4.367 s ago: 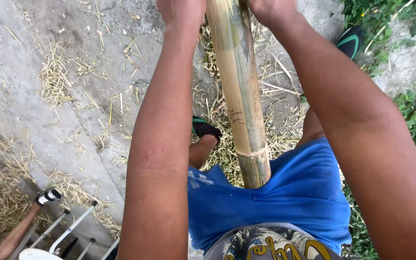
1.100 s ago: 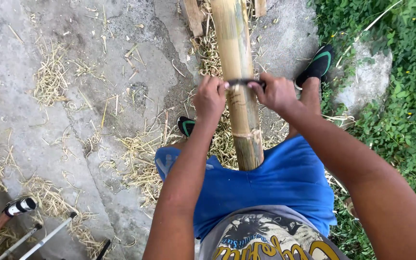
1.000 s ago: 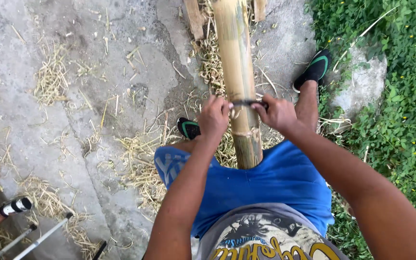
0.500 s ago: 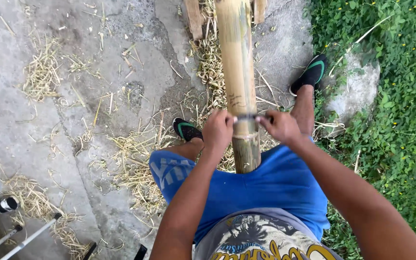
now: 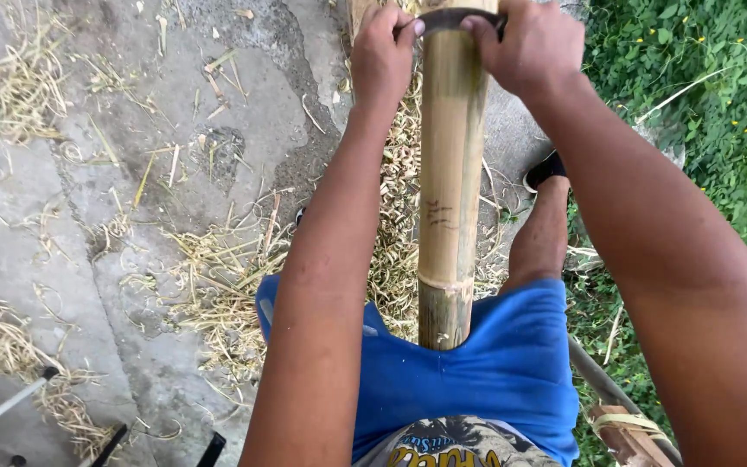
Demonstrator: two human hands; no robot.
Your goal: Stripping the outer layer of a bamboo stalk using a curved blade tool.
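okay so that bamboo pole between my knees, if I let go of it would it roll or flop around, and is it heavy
The bamboo pole looks thick, straight and rigid, so it should not flop. Being round and smooth, it would probably roll once freed; now its near end sits between the legs. Bamboo is usually hollow, so it is likely lightish for its size. Both hands, left and right, grip a dark curved blade across it.

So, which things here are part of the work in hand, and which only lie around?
In use:
- bamboo pole, between the legs
- dark curved blade across the pole
- left hand and right hand, one on each blade end

Lying about:
- bamboo shavings on the concrete ground
- metal rods, lower left
- weeds at right
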